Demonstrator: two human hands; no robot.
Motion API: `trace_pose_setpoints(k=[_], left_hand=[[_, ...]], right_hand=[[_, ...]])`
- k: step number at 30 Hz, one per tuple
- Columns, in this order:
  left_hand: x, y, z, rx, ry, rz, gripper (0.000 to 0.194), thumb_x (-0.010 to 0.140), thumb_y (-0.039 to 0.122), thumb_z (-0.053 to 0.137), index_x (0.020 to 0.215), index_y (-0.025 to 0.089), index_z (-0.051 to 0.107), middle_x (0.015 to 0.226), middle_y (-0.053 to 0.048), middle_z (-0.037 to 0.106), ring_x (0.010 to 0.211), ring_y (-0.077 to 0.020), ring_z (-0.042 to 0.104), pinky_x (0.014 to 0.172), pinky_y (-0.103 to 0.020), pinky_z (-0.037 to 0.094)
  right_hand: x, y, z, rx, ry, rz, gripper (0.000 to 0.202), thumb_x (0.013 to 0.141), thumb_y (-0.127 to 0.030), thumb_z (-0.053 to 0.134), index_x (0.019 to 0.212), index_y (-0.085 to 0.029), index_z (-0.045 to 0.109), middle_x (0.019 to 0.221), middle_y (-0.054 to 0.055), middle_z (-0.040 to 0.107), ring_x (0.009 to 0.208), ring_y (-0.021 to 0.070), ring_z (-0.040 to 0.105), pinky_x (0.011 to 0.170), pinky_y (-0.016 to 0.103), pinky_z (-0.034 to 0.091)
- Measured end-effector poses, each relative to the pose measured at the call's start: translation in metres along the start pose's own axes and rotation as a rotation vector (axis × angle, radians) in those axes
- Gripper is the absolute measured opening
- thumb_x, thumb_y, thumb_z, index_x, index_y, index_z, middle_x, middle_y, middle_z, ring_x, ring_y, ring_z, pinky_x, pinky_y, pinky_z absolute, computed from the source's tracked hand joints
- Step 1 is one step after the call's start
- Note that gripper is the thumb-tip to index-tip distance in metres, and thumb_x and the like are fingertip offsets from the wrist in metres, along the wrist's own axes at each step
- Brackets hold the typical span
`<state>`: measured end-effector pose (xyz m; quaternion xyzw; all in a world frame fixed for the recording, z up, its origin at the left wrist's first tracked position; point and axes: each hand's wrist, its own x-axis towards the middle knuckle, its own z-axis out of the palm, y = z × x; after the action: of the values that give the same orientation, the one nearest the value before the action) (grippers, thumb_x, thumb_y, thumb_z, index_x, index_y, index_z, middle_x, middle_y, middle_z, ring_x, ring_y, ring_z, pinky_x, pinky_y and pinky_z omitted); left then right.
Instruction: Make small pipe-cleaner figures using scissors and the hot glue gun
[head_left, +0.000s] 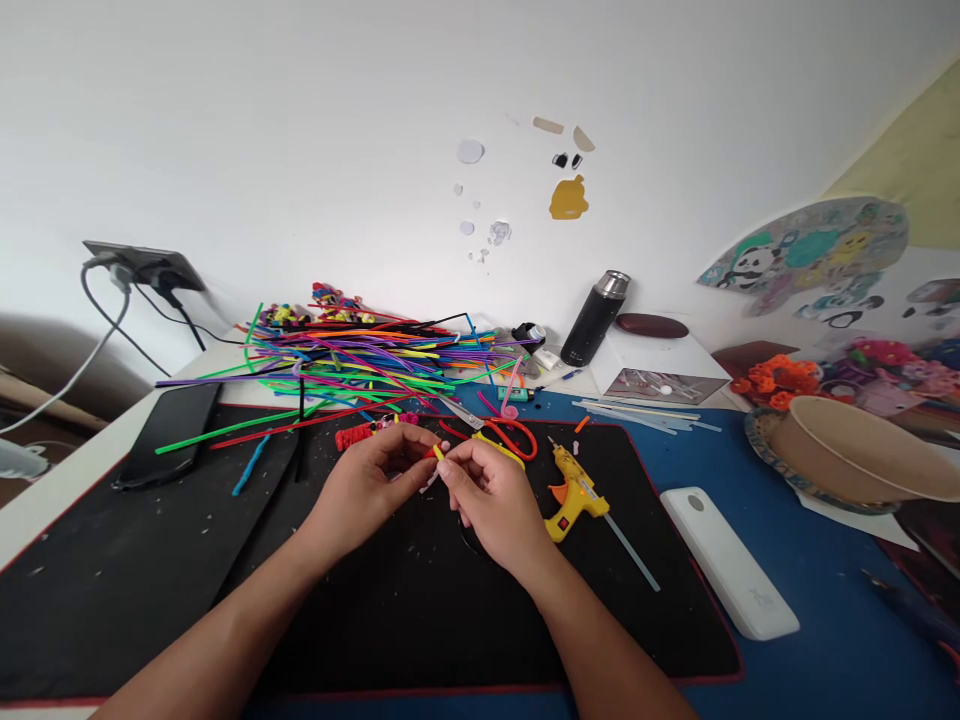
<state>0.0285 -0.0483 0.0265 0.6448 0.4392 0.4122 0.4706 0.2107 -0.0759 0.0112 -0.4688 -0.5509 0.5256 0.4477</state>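
My left hand (375,485) and my right hand (491,495) meet above the black desk mat, fingers pinched. Between the fingertips is a short yellow pipe cleaner piece (439,453), with small pink and red bits against it; the fingers hide most of it. Just beyond the hands lie red-handled scissors (517,437) with their blades pointing up and left. A coiled red pipe cleaner piece (352,438) rests behind my left hand. To the right of my right hand, a yellow glue gun (577,490) lies on its side with a clear glue stick protruding from its back.
A heap of coloured pipe cleaners (360,355) spreads along the wall. Behind stands a tilted black flask (596,320). Rightward are a white power bank (729,562), glue sticks (645,415) and a beige bowl (862,450). A black phone (169,435) lies left.
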Motion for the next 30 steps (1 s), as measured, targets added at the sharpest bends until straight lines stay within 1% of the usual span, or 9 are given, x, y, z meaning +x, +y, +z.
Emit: trace_pose_setpoints(k=[5, 9, 17, 25, 30], left_hand=[[-0.0008, -0.0041, -0.0006, 0.048, -0.014, -0.008, 0.022, 0.09, 0.038, 0.075, 0.102, 0.02, 0.074, 0.095, -0.007, 0.079, 0.083, -0.022, 0.074, 0.077, -0.031, 0.057], [-0.0005, -0.0031, 0.0, 0.069, -0.001, -0.004, 0.02, 0.089, 0.037, 0.076, 0.1, 0.02, 0.074, 0.093, -0.006, 0.078, 0.082, -0.0217, 0.074, 0.076, -0.03, 0.057], [0.0004, 0.0027, 0.0011, 0.003, 0.025, -0.018, 0.025, 0.083, 0.041, 0.083, 0.094, 0.02, 0.075, 0.086, -0.005, 0.078, 0.077, -0.0212, 0.072, 0.073, -0.029, 0.056], [0.0, 0.0007, 0.0012, 0.004, 0.032, -0.017, 0.027, 0.084, 0.044, 0.081, 0.094, 0.02, 0.073, 0.085, -0.004, 0.076, 0.075, -0.02, 0.071, 0.072, -0.03, 0.056], [0.0007, 0.0023, 0.0006, -0.077, 0.023, -0.041, 0.029, 0.084, 0.045, 0.082, 0.094, 0.019, 0.072, 0.081, -0.003, 0.074, 0.071, -0.0181, 0.068, 0.069, -0.029, 0.055]], right_hand=[[-0.0005, -0.0005, 0.0, -0.011, 0.003, -0.006, 0.027, 0.099, -0.047, 0.065, 0.092, -0.021, 0.065, 0.063, -0.004, 0.057, 0.05, 0.0102, 0.049, 0.05, 0.023, 0.038], [-0.0015, -0.0022, -0.0004, -0.011, 0.01, 0.001, 0.029, 0.099, -0.048, 0.064, 0.091, -0.02, 0.065, 0.062, -0.004, 0.056, 0.049, 0.0101, 0.05, 0.05, 0.023, 0.038], [-0.0008, -0.0005, -0.0004, -0.005, 0.006, 0.001, 0.032, 0.099, -0.052, 0.064, 0.092, -0.021, 0.066, 0.063, -0.004, 0.056, 0.049, 0.0103, 0.049, 0.049, 0.023, 0.038], [-0.001, -0.0006, -0.0009, 0.0, -0.004, 0.01, 0.028, 0.1, -0.048, 0.063, 0.093, -0.02, 0.066, 0.063, -0.004, 0.056, 0.049, 0.01, 0.049, 0.049, 0.022, 0.038], [-0.0011, -0.0004, -0.0004, 0.008, -0.02, 0.017, 0.026, 0.101, -0.044, 0.062, 0.093, -0.02, 0.066, 0.063, -0.005, 0.056, 0.049, 0.0095, 0.049, 0.048, 0.022, 0.037]])
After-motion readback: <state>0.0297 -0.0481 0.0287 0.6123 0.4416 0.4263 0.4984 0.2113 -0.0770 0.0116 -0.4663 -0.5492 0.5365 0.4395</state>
